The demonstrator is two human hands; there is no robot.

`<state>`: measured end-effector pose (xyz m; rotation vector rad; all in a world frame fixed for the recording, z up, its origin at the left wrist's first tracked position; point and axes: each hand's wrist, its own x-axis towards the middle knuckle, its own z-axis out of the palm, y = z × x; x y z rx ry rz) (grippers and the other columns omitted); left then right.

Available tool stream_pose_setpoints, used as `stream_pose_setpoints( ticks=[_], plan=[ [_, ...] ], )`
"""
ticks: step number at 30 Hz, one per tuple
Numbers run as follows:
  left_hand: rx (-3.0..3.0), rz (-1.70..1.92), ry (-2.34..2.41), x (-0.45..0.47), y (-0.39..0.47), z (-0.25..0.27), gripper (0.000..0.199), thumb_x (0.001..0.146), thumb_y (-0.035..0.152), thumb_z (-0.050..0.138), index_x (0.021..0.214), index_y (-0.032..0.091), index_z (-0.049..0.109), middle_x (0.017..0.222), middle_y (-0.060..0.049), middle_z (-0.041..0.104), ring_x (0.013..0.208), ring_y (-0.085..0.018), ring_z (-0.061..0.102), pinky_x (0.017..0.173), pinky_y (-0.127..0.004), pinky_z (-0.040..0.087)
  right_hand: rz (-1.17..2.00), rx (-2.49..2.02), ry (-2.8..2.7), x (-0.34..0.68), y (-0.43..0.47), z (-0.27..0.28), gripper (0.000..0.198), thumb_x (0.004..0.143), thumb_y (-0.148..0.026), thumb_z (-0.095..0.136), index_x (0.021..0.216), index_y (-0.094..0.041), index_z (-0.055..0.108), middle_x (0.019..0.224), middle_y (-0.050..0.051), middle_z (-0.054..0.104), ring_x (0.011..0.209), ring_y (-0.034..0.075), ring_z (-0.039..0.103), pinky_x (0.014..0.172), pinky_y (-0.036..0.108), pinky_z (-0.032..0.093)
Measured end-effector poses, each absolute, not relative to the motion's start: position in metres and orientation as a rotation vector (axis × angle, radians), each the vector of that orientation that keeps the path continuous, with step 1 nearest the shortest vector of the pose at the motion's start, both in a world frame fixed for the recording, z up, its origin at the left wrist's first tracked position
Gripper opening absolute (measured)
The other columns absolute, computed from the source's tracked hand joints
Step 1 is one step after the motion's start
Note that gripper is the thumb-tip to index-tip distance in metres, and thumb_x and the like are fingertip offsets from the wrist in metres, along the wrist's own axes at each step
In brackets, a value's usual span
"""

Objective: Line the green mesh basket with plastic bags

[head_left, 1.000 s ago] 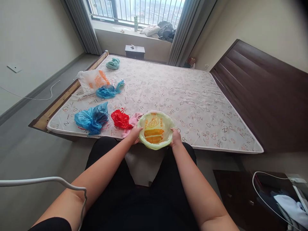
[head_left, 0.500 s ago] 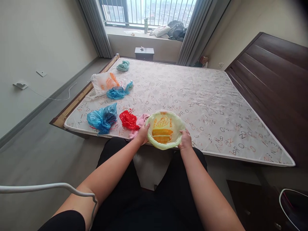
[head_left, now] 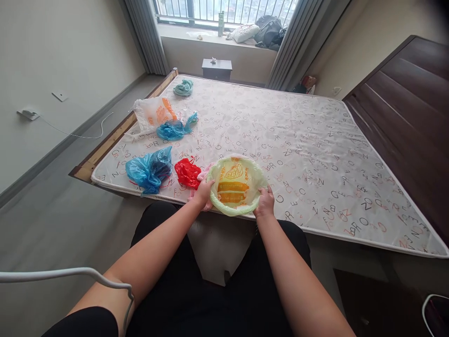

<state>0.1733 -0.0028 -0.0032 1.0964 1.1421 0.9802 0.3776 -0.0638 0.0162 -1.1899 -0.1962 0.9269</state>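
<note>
In front, a smooth white cable (head_left: pixel 66 273) bends across the left forearm, and beyond it here are both hands on the prize: the left hand (head_left: pixel 202 193) is half closed, gripping the rim, and the right hand (head_left: pixel 265 202) curls its fingers around the opposite side. Between them, at the mattress's near edge, sits a pale yellow-green plastic bag (head_left: pixel 234 186), thin and crinkled, spread into a round bowl shape with orange print showing inside. Whether it touches the mattress, I can't tell. Just left, soft pink cloth (head_left: pixel 206 173) peeks out beside a glossy, crumpled red plastic bag (head_left: pixel 187 173), then a bulging blue plastic bag (head_left: pixel 149 171). Across the letter-printed mattress (head_left: pixel 301 150) lie a flimsier, twisted blue bag (head_left: pixel 171 130), a filmy white-and-orange carrier bag (head_left: pixel 150 112) and, farthest, a coiled teal cloth (head_left: pixel 183 88).
</note>
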Motion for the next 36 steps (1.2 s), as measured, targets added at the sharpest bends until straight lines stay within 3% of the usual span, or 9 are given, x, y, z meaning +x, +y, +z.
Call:
stream_pose_setpoints(
  ticks=[4,13,19,36],
  plan=[
    [0.885,1.047,1.086,0.174,-0.004,-0.009,0.050,0.092,0.027,0.050,0.141,0.020,0.050,0.120,-0.008,0.072,0.110,-0.025,0.070,0.097,-0.041,0.058,0.959,-1.203,-0.219,0.377,-0.061,0.018,0.044,0.068,-0.021,0.057,0.112,-0.021,0.061,0.095,-0.001,0.071,0.079,0.015,0.069,0.076,0.031,0.059],
    [0.793,1.131,1.060,0.177,-0.003,-0.006,0.039,0.085,0.025,0.060,0.124,0.020,0.061,0.110,-0.008,0.074,0.104,-0.027,0.071,0.094,-0.043,0.060,0.962,-1.233,-0.192,0.385,-0.053,0.020,0.046,0.065,-0.020,0.059,0.111,-0.022,0.061,0.090,-0.002,0.071,0.077,0.016,0.067,0.070,0.028,0.057],
    [0.811,1.122,1.090,0.175,-0.001,-0.011,0.040,0.085,0.025,0.059,0.125,0.020,0.062,0.100,-0.006,0.074,0.102,-0.027,0.071,0.094,-0.043,0.060,0.971,-1.265,-0.198,0.387,-0.050,0.018,0.046,0.067,-0.021,0.058,0.113,-0.023,0.059,0.093,-0.002,0.070,0.079,0.015,0.067,0.073,0.030,0.057],
    [0.794,1.090,1.135,0.174,-0.005,0.003,0.044,0.087,0.023,0.060,0.130,0.020,0.058,0.114,-0.009,0.073,0.105,-0.028,0.071,0.091,-0.043,0.061,0.993,-1.249,-0.174,0.387,-0.051,0.022,0.042,0.067,-0.021,0.061,0.110,-0.022,0.060,0.094,-0.001,0.071,0.079,0.016,0.068,0.068,0.028,0.057]
  ],
)
